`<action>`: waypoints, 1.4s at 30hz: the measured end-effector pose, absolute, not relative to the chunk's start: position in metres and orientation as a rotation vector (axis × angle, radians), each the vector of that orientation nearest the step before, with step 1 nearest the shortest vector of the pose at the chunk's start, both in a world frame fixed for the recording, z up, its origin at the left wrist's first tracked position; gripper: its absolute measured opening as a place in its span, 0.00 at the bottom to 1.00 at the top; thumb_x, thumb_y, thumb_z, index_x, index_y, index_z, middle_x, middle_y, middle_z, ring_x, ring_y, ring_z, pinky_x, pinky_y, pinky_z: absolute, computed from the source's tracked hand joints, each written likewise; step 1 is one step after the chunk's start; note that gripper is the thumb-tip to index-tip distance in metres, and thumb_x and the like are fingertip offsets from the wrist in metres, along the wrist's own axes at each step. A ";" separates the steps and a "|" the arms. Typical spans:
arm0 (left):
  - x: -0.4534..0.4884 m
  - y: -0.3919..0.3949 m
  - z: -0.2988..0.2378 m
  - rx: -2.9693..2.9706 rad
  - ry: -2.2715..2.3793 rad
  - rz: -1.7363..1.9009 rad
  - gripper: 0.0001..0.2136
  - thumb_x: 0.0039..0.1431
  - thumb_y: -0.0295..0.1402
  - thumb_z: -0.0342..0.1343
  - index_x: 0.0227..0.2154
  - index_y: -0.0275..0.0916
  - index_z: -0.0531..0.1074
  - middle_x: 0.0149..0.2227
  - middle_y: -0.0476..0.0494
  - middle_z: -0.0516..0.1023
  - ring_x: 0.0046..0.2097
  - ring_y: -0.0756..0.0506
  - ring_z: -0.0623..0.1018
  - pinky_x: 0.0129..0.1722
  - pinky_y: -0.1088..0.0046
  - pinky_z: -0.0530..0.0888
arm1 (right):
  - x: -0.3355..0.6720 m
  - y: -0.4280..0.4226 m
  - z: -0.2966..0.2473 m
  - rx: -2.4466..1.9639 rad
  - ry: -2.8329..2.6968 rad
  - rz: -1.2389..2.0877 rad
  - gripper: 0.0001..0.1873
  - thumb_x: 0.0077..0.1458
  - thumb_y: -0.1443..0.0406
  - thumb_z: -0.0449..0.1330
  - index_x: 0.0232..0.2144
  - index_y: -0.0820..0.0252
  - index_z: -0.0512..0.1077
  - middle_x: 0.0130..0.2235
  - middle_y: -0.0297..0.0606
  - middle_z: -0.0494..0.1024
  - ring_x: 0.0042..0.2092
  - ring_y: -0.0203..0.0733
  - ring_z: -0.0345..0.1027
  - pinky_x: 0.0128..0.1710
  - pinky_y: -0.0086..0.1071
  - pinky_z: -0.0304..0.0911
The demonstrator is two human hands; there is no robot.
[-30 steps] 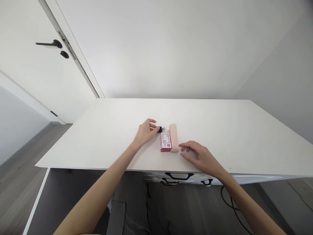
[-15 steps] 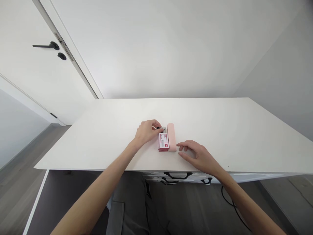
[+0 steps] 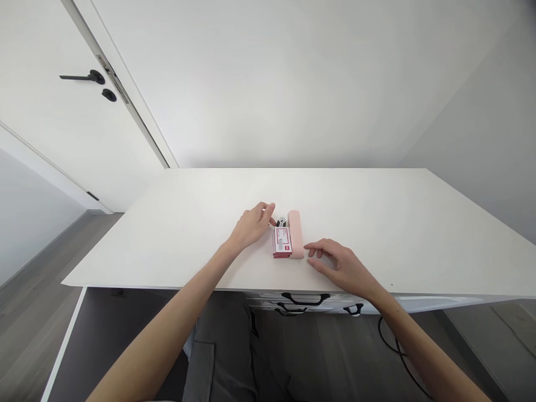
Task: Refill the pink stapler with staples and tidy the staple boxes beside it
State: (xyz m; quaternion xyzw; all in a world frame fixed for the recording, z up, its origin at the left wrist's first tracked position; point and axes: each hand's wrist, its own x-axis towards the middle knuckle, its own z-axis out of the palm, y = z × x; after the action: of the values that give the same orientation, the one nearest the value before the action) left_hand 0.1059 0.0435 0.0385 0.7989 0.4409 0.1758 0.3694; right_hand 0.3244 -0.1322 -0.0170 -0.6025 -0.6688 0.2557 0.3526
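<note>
A stack of small red-and-white boxes (image 3: 282, 241) lies on the white desk, against the left side of a long pink case (image 3: 295, 234) with rounded ends. Just behind the boxes is a small black-and-silver item (image 3: 282, 221), too small to make out fully. My left hand (image 3: 253, 222) is beside that item, thumb raised and fingers apart, a fingertip close to or touching its left end. To the right of the pink case, my right hand (image 3: 335, 261) rests low over the desk with fingers loosely spread, holding nothing.
The white desk (image 3: 377, 223) runs up to a white wall. Drawers with black handles (image 3: 305, 300) show below its front edge. At the left stands a white door with a black lever (image 3: 79, 77). A black cable (image 3: 402, 352) hangs at the lower right.
My left thumb has lifted off the small black-and-silver item, which now lies behind the boxes. My right hand stays in nearly the same place; the view has shifted slightly.
</note>
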 end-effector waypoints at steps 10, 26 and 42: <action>0.045 0.055 0.016 2.249 1.238 0.649 0.21 0.74 0.50 0.42 0.48 0.40 0.73 0.55 0.37 0.80 0.59 0.36 0.76 0.61 0.55 0.71 | 0.318 -0.136 -0.012 -1.572 -1.604 0.547 0.14 0.70 0.56 0.58 0.53 0.51 0.74 0.46 0.40 0.80 0.45 0.46 0.73 0.50 0.44 0.70; -0.075 0.066 -0.011 2.365 1.454 0.791 0.19 0.68 0.43 0.49 0.56 0.42 0.71 0.65 0.39 0.75 0.67 0.35 0.72 0.69 0.50 0.66 | 0.126 -0.086 -0.007 -1.606 -1.964 0.586 0.37 0.74 0.53 0.48 0.74 0.72 0.55 0.78 0.56 0.49 0.79 0.54 0.37 0.77 0.51 0.42; -0.081 0.060 -0.007 2.206 1.454 0.822 0.19 0.68 0.43 0.49 0.57 0.43 0.72 0.63 0.43 0.77 0.67 0.37 0.72 0.68 0.54 0.69 | 0.142 -0.019 -0.027 -2.044 -1.800 0.310 0.44 0.73 0.48 0.44 0.74 0.81 0.51 0.78 0.59 0.45 0.79 0.57 0.34 0.77 0.47 0.33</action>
State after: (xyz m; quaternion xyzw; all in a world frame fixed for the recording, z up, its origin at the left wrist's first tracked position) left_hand -0.0810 0.0598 -0.0072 0.7834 0.5163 0.2919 0.1860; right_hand 0.1415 -0.0188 -0.0275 -0.7309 -0.6435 0.1110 0.1987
